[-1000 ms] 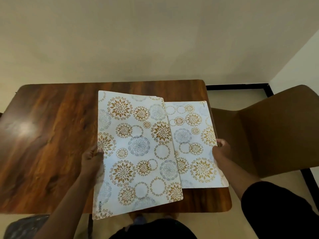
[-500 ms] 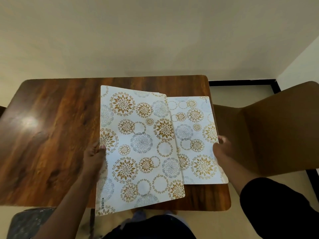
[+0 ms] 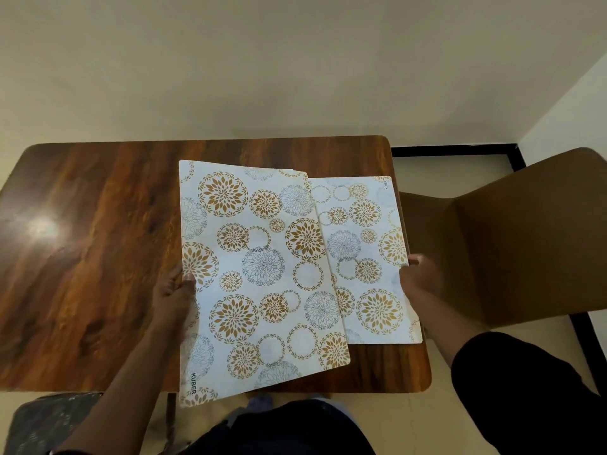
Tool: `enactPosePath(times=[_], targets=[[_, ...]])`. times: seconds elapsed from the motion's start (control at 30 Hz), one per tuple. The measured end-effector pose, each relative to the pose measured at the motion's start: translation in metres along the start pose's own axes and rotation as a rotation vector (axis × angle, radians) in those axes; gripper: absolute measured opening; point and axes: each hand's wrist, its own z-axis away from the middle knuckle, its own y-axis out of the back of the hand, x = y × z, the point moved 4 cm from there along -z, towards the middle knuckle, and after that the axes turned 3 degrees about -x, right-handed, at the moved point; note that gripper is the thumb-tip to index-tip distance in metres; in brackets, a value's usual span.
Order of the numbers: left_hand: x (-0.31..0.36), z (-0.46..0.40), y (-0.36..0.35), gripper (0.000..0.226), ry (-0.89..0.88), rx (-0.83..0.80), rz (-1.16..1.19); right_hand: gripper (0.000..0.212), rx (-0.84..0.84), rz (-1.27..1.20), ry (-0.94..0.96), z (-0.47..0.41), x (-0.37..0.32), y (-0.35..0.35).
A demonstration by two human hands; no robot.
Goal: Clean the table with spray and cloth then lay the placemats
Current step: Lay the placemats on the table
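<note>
You face a dark wood-grain bench with rounded corners and a bright glare patch on its left part. On its right part a white mat with gold and grey circles lies flat, reaching the right edge. A second mat of the same pattern overlaps its left side, its near end sticking out past the bench's near edge.

The upper placemat covered the left strip of the lower placemat and hid the surface beneath both. Fingers of the left hand lay out of sight under the mat's edge — only the thumb showed. The right hand was blurred, its grip unclear. The chair ran off the right edge — the small print at the lower placemat's far corner was unreadable.
</note>
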Motion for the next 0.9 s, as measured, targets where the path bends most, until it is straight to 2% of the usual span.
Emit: enactPosePath(times=[0.23, 0.9], targets=[[-0.003, -0.001, 0.005, 0.034, 0.016, -0.012, -0.025, 0.016, 0.008, 0.061, -0.001, -0.014, 0.008, -0.003], [-0.002, 0.001, 0.001, 0.035, 0.011, -0.009, -0.01, 0.021, 0.007, 0.03, -0.012, -0.02, 0.01, -0.005]])
